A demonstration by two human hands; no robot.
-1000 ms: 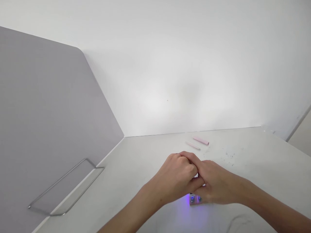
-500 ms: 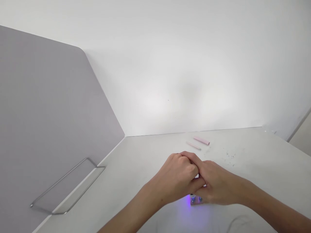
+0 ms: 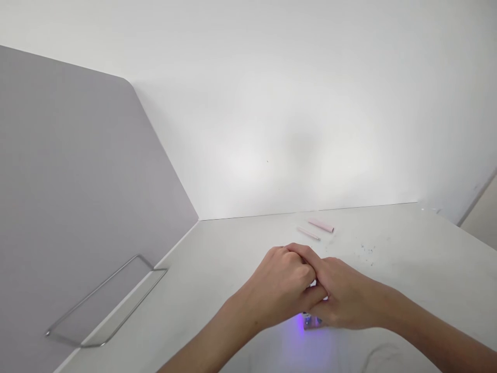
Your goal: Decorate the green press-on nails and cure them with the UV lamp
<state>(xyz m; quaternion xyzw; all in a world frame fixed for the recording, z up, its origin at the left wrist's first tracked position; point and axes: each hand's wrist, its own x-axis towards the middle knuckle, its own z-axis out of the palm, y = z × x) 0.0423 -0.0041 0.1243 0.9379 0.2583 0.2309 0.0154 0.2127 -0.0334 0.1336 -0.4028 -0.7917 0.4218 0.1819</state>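
Observation:
My left hand (image 3: 289,282) and my right hand (image 3: 334,290) are pressed together above the table, both closed with fingers curled and overlapping. The right fingers lie across the top of the left knuckles. Beneath them shows the edge of a small pinkish item (image 3: 311,322) with shiny blue spots; most of it is hidden. Violet light glows on the table around its left and front sides. Whether the fingers grip this item or something else between them cannot be seen.
Beyond the hands lie a slim pink stick (image 3: 308,233) and a thicker pink tube (image 3: 321,225). Tiny bits (image 3: 366,251) are scattered to the right. A bent metal wire frame (image 3: 134,305) stands at left by a grey panel (image 3: 77,171). A white wall (image 3: 248,103) rises behind.
The hands keep the same clasped pose, with hardly any movement. The whole view has shifted very slightly.

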